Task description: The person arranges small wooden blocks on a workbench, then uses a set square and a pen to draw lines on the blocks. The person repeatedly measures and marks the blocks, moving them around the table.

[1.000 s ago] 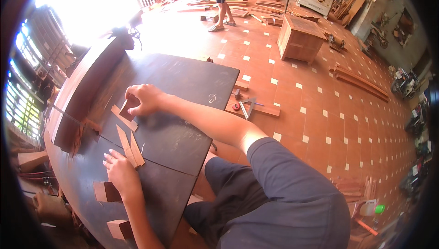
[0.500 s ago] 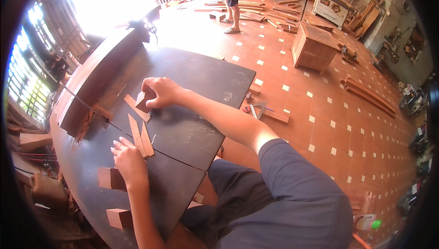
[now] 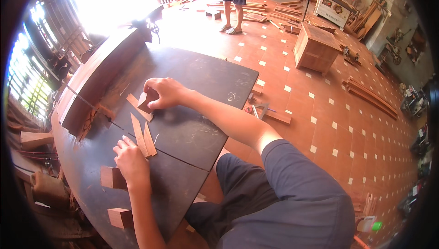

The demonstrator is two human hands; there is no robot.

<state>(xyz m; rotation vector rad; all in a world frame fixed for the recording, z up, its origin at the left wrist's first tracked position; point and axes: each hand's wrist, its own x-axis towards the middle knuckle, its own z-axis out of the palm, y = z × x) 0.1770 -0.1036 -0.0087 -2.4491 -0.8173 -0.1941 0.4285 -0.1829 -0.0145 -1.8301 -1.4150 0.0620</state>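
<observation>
A dark metal saw table lies before me, with a slot running in from its near edge to a thin blade. My right hand is closed round a small reddish-brown wood block on the table, beyond the slot. Thin wood offcuts lie between my hands, one of them beside the held block. My left hand rests near these strips with its fingers apart and nothing in them. Two more wood blocks sit left of my left forearm.
A long curved wooden fence stands along the table's far left side. A person stands on the tiled floor beyond. Right of the table are a wooden cabinet, boards and a square on a wood piece.
The person in the background has turned and changed stance. My left fingers have curled slightly. My right hand still grips the block in nearly the same spot, and the view has shifted a little.
</observation>
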